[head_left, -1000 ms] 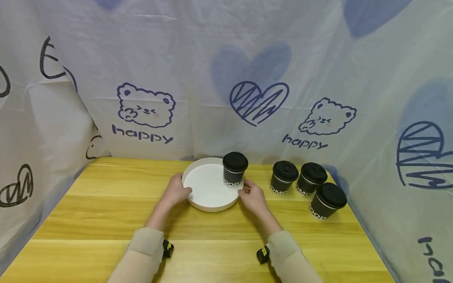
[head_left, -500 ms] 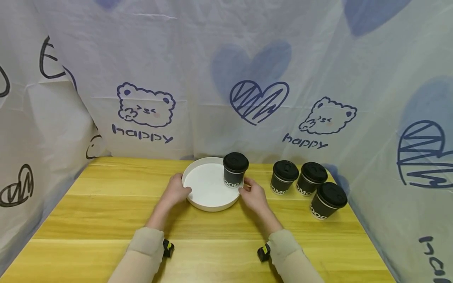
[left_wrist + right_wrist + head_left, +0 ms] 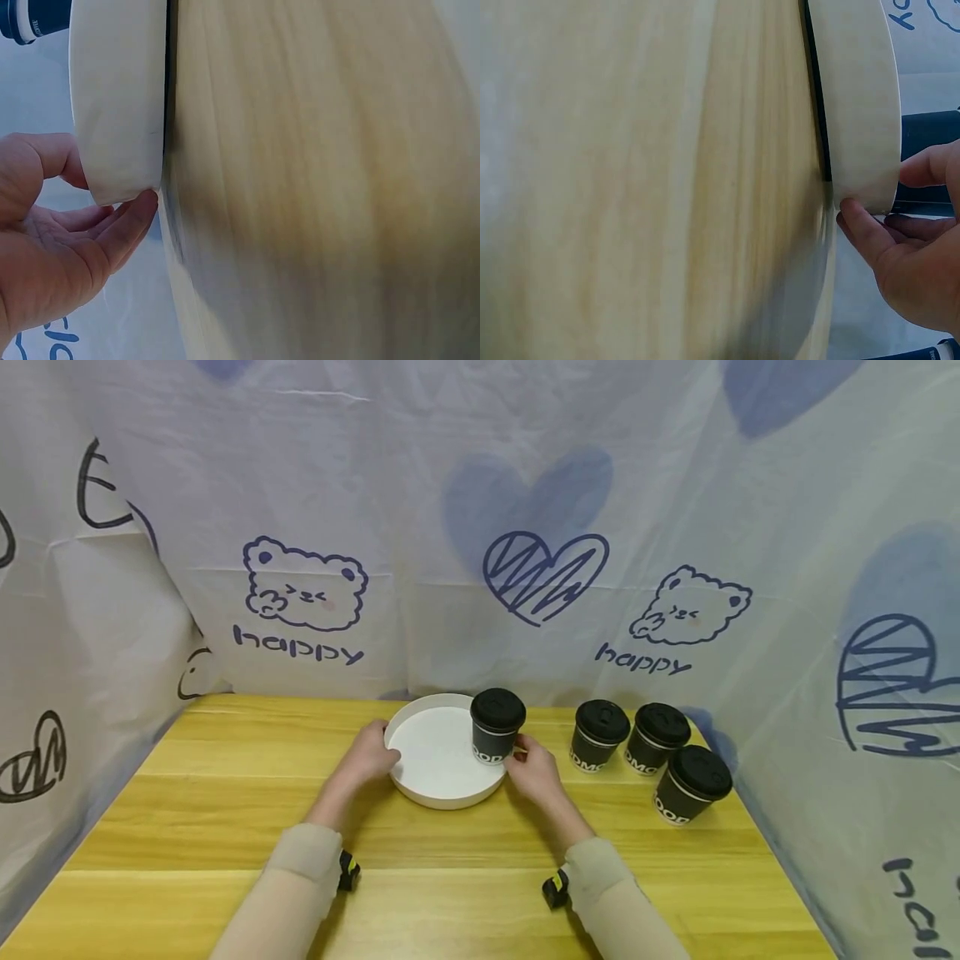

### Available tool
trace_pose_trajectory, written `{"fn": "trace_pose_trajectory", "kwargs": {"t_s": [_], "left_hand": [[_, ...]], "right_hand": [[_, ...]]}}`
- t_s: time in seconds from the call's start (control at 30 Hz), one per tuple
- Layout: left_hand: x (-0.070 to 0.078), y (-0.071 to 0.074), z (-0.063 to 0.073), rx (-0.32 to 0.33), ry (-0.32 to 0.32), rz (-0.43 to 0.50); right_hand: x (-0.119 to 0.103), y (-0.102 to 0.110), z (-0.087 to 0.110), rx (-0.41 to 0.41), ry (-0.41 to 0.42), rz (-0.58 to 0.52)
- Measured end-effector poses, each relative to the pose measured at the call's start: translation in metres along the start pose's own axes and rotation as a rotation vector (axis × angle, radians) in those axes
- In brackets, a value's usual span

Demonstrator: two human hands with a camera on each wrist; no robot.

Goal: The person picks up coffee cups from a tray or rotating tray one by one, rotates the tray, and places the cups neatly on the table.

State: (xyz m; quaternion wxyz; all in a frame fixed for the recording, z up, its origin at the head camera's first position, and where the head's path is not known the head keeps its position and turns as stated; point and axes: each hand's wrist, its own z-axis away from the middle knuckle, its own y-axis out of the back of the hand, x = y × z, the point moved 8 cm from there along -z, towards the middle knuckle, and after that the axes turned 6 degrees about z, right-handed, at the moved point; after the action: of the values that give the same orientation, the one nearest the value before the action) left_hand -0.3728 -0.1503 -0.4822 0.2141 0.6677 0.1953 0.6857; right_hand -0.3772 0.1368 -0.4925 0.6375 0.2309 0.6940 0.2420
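A round white tray (image 3: 438, 760) with a low rim sits near the back of the table, in the middle of the head view. One black lidded paper cup (image 3: 495, 735) stands upright inside it, at the right side. My left hand (image 3: 369, 753) grips the tray's left rim, thumb at the top and fingers low on the outer wall, as the left wrist view shows. On the opposite side my right hand (image 3: 534, 772) holds the rim beside the cup. In the right wrist view its thumb is at the rim, and a fingertip touches the wall's lower edge.
To the right of the tray stand a black lidded cup (image 3: 597, 743), a second cup (image 3: 655, 747) and a third cup (image 3: 686, 793), close together. Printed white cloth (image 3: 420, 610) hangs behind and at both sides of the wooden table (image 3: 442, 893).
The left hand has shifted slightly left, its thumb now at the rim rather than over the tray's inside. The cup on the tray appears slightly nearer. The other cups stay in place.
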Motion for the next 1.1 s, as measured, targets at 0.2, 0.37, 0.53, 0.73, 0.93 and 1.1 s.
{"fn": "trace_pose_trajectory", "kwargs": {"t_s": [0.2,0.37,0.53,0.73,0.93,1.1], "left_hand": [[0.002,0.001,-0.001,-0.009,-0.006,0.003],[0.002,0.001,0.001,-0.013,-0.017,-0.007],[0.001,0.003,0.003,-0.019,-0.028,-0.039],[0.0,0.007,0.004,-0.012,-0.035,-0.09],[-0.003,0.008,0.002,-0.022,-0.023,-0.143],[-0.001,0.007,0.001,-0.046,-0.056,-0.187]], "right_hand": [[0.0,-0.002,0.0,0.004,0.007,0.002],[-0.001,-0.001,0.004,0.008,0.018,0.008],[-0.003,-0.001,0.01,0.003,0.029,0.016],[-0.005,-0.002,0.018,-0.012,0.012,-0.002],[-0.006,-0.002,0.024,-0.024,0.001,-0.024],[-0.008,0.004,0.025,0.001,0.005,-0.043]]}}
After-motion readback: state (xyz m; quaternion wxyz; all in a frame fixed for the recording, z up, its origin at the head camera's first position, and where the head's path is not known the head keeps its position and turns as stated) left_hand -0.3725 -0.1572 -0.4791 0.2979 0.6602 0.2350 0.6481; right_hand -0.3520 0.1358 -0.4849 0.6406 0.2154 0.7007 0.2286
